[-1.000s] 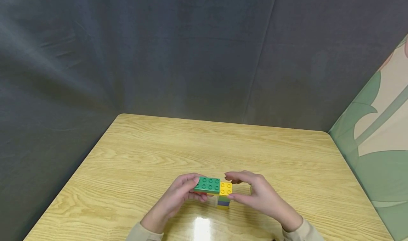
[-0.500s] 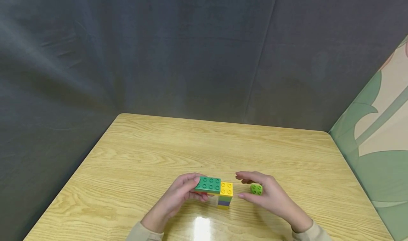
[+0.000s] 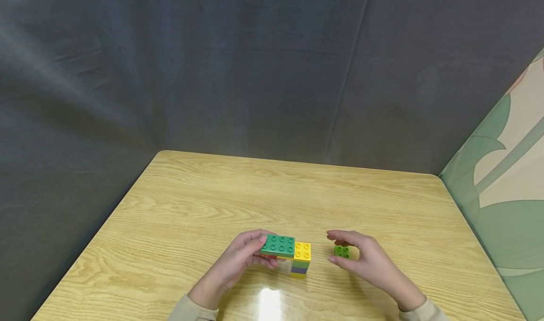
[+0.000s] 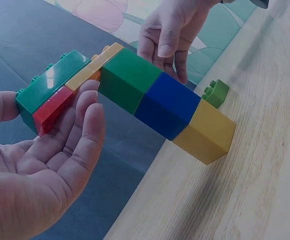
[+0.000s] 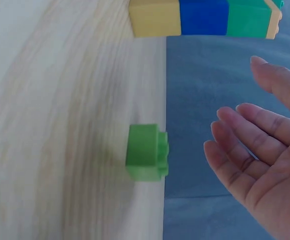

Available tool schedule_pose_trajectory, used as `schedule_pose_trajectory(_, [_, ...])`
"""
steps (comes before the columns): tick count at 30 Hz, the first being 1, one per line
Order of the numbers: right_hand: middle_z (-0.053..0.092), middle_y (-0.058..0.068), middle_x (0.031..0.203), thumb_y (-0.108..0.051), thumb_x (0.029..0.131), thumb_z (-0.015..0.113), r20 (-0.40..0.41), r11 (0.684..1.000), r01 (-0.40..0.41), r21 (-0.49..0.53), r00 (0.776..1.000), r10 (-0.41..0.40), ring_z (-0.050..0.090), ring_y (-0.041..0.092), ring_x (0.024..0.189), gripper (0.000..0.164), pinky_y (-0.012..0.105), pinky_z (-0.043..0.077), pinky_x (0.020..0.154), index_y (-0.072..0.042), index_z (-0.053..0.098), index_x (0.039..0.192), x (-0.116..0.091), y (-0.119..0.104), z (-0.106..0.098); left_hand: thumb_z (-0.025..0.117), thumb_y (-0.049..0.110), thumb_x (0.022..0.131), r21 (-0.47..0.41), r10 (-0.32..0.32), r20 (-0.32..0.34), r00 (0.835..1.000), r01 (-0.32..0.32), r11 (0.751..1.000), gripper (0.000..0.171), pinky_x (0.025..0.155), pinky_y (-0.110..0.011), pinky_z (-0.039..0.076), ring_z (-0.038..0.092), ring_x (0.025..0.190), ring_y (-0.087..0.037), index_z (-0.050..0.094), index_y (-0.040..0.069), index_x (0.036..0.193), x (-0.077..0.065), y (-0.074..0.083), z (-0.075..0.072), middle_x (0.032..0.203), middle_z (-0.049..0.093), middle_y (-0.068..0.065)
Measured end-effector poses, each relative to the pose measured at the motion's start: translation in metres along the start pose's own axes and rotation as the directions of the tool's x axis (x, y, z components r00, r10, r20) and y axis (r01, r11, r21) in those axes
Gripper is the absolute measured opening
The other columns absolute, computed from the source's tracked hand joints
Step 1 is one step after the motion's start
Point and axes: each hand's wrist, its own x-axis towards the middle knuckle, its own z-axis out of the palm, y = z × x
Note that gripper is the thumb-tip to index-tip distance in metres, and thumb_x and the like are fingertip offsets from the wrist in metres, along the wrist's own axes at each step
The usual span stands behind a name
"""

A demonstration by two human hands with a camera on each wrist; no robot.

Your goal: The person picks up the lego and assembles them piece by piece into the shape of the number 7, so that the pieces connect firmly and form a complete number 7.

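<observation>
My left hand [image 3: 241, 257] pinches the left end of a long green brick [image 3: 278, 245], thumb on its top. In the left wrist view a red brick [image 4: 52, 110] sits beneath that green one. A thin yellow plate [image 4: 96, 65] joins them to a column: a green brick [image 4: 130, 80], a blue brick [image 4: 168, 106] and, at the bottom, a yellow brick [image 4: 207, 132] on the table. Right of the column, a small light-green brick [image 5: 144, 152] stands alone, studs up. Above it hovers my right hand [image 3: 367, 260], thumb and fingers apart, holding nothing.
The wooden table [image 3: 255, 193] extends far beyond the bricks to its back edge. A dark cloth [image 3: 255, 75] hangs behind and to the left. At the right is a leaf-patterned panel [image 3: 510, 179].
My right hand has moved right, away from the yellow top of the column, to over the small light-green brick, which its movement uncovered. My left hand keeps its grip in nearly the same place.
</observation>
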Motion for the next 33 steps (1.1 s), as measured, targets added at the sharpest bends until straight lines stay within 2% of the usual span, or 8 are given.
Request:
schedule_pose_trajectory(4, [0.068,0.003,0.117,-0.016,0.083,0.079,-0.001,0.999,-0.04,-0.015,0.999,0.04,0.066,0.022,0.096,0.043,0.041,0.055,0.08,-0.01,0.065,0.123,-0.003,0.006,-0.001,0.035,0.018,0.106,0.0,0.002,0.002,1.0,-0.002,1.0,0.042,0.077,-0.035,0.057,0.068,0.083,-0.017,0.051,-0.017,0.121,0.0,0.0,0.0,0.101,0.067,-0.028])
schedule_pose_trajectory(14, [0.068,0.004,0.115,-0.027,0.083,0.078,0.023,0.989,-0.136,-0.057,0.99,0.137,0.064,0.025,0.097,0.046,0.046,0.053,0.081,-0.007,0.065,0.122,-0.009,0.017,-0.002,0.035,0.017,0.106,0.004,0.012,0.005,1.0,-0.012,1.0,0.041,0.076,-0.036,0.057,0.069,0.082,-0.018,0.052,-0.017,0.121,0.001,-0.001,-0.001,0.101,0.062,-0.038])
schedule_pose_trajectory(19, [0.069,0.006,0.112,-0.025,0.082,0.08,0.028,0.986,-0.15,-0.073,0.988,0.153,0.063,0.025,0.096,0.046,0.041,0.053,0.078,-0.006,0.066,0.121,-0.011,0.024,-0.001,0.035,0.017,0.106,0.0,0.017,0.01,1.0,-0.017,1.0,0.041,0.076,-0.034,0.057,0.068,0.082,-0.017,0.051,-0.018,0.121,0.001,-0.001,0.0,0.101,0.059,-0.042])
schedule_pose_trajectory(26, [0.068,0.003,0.113,-0.024,0.081,0.08,0.051,0.981,-0.179,-0.074,0.982,0.183,0.063,0.02,0.094,0.045,0.036,0.054,0.078,-0.006,0.066,0.12,-0.012,0.031,-0.001,0.034,0.016,0.106,-0.007,0.028,0.014,1.0,-0.028,1.0,0.042,0.075,-0.032,0.057,0.068,0.082,-0.015,0.051,-0.019,0.12,0.002,-0.001,0.0,0.101,0.053,-0.05])
schedule_pose_trajectory(29, [0.068,0.002,0.114,-0.025,0.082,0.079,0.067,0.979,-0.188,-0.073,0.979,0.193,0.063,0.018,0.094,0.046,0.037,0.054,0.08,-0.006,0.065,0.121,-0.012,0.034,-0.002,0.034,0.016,0.106,-0.008,0.029,0.014,0.999,-0.029,1.0,0.041,0.075,-0.032,0.057,0.068,0.082,-0.015,0.051,-0.019,0.12,0.002,-0.001,0.0,0.101,0.055,-0.047])
schedule_pose_trajectory(33, [0.068,0.003,0.115,-0.025,0.083,0.079,0.087,0.978,-0.192,-0.081,0.976,0.198,0.063,0.018,0.095,0.046,0.038,0.053,0.083,-0.004,0.065,0.121,-0.011,0.037,-0.003,0.035,0.016,0.106,-0.013,0.026,0.015,1.0,-0.025,1.0,0.041,0.075,-0.032,0.057,0.069,0.082,-0.015,0.051,-0.019,0.121,0.001,-0.001,0.0,0.1,0.066,-0.032])
